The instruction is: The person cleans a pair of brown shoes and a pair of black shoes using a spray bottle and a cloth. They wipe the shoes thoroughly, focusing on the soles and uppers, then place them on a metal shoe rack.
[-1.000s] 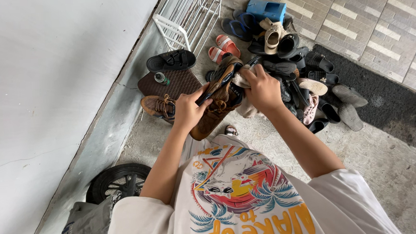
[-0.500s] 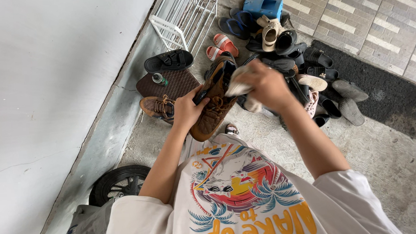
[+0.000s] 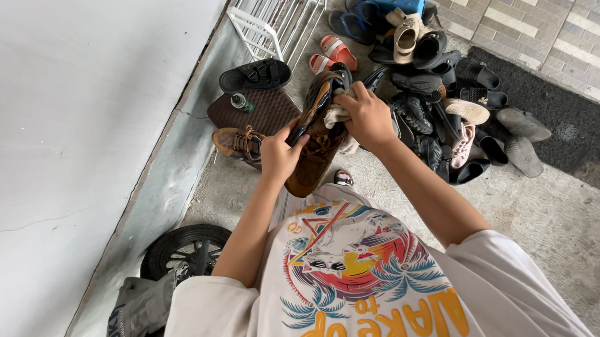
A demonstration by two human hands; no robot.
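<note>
Grey floor below, white wall left. Far right, a heap of shoes beside a black mat; far off, a white rack. Near left, a wheel. Centre, brown shoe held above the floor, left hand with grip wrapped round its side. Right hand, grip pinching a pale cloth against the shoe's upper end.

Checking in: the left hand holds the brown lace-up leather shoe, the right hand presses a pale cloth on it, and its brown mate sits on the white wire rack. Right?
Not quite. The head view shows the brown mate shoe on the concrete floor beside the wall, not on the white wire rack. The rest stands.
</note>
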